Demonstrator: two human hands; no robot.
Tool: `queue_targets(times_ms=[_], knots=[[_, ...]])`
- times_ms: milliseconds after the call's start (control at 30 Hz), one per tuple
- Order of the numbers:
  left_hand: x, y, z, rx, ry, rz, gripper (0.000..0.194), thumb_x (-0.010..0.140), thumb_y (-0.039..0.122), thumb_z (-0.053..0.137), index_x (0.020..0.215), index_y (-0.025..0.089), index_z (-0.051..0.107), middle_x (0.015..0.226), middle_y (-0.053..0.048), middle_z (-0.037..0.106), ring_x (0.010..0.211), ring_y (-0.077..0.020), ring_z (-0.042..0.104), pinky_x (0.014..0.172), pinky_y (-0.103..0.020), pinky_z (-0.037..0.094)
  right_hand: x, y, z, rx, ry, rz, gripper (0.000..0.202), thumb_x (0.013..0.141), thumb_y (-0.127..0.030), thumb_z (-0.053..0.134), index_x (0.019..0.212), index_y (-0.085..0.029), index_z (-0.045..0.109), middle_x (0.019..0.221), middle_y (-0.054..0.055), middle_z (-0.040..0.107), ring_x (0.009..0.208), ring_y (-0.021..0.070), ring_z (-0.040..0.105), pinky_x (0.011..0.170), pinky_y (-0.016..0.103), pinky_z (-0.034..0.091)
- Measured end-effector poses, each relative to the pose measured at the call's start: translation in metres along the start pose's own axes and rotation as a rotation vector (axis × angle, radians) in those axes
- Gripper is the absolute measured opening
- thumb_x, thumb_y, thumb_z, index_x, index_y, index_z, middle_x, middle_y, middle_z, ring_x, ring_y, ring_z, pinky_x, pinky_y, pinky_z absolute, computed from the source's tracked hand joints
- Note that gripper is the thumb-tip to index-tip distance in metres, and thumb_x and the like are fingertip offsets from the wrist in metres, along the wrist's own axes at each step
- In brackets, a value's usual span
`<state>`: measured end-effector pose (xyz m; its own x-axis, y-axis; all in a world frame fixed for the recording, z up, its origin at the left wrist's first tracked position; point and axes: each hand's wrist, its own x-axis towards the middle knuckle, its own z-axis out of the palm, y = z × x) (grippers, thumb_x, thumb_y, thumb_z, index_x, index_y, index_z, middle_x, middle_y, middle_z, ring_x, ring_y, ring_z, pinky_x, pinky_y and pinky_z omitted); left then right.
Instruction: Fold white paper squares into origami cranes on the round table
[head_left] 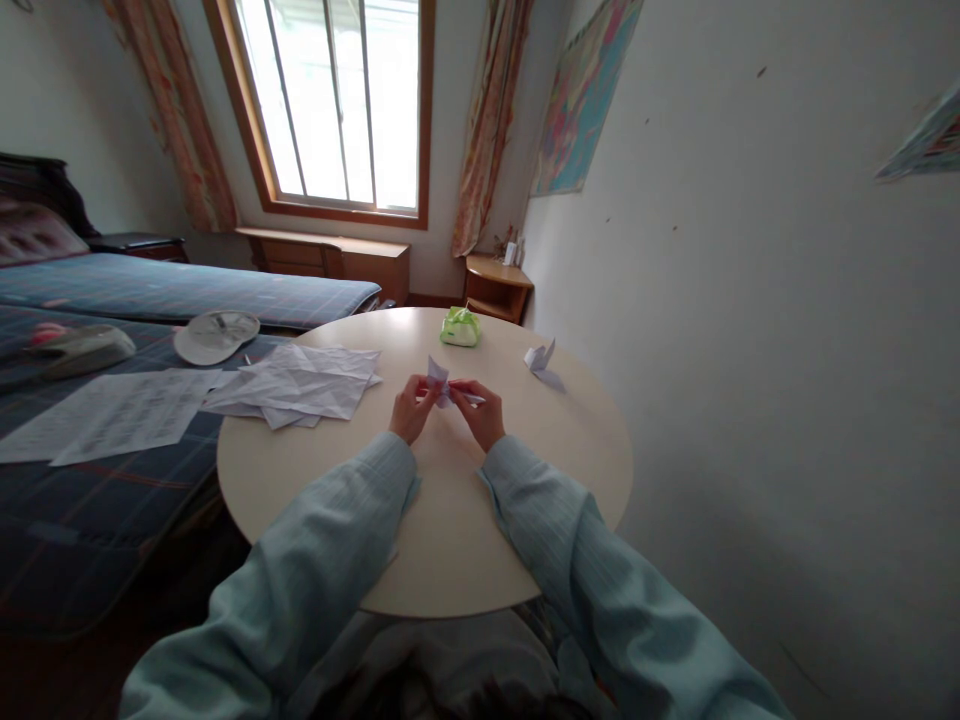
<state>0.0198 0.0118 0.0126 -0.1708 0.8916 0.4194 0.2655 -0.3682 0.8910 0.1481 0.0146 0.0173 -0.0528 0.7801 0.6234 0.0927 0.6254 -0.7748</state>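
Note:
A small folded piece of white paper (438,371) is held between both my hands above the middle of the round table (450,540). My left hand (411,408) pinches its left side, with a pointed flap standing up past the fingertips. On the other side, my right hand (481,411) grips the paper's right part, and a narrow end shows near its fingers. The fingers cover much of the folded shape. Farther right on the table sits a folded paper figure (541,362) with raised points, apart from my hands.
Creased paper sheets (322,382) lie at the table's left edge. A green tissue pack (460,327) stands at the back. Printed sheets (127,412) and a white cap (216,337) rest on the bed (150,510) to the left. A wall (750,400) rises on the right.

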Motion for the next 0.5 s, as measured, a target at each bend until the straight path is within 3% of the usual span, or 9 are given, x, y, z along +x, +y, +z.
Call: queue_targets(times_ms=[200, 500], knots=[[0.005, -0.008, 0.001, -0.068, 0.06, -0.077, 0.035, 0.065, 0.051, 0.049, 0.07, 0.016, 0.048, 0.064, 0.0, 0.055, 0.056, -0.0108, 0.053, 0.046, -0.021, 0.043, -0.001, 0.0, 0.0, -0.008, -0.022, -0.002, 0.018, 0.068, -0.031, 0.055, 0.078, -0.018, 0.062, 0.082, 0.003, 0.064, 0.077, 0.0146, 0.058, 0.072, 0.028, 0.047], [0.007, -0.016, 0.002, -0.106, 0.015, -0.048, 0.028, 0.062, 0.04, 0.056, 0.076, 0.016, 0.051, 0.066, 0.0, 0.058, 0.055, -0.0093, 0.054, 0.045, -0.019, 0.044, -0.001, 0.0, 0.0, -0.013, -0.017, 0.003, 0.017, 0.068, -0.031, 0.055, 0.078, -0.019, 0.061, 0.086, 0.003, 0.063, 0.083, 0.015, 0.057, 0.077, 0.031, 0.047]])
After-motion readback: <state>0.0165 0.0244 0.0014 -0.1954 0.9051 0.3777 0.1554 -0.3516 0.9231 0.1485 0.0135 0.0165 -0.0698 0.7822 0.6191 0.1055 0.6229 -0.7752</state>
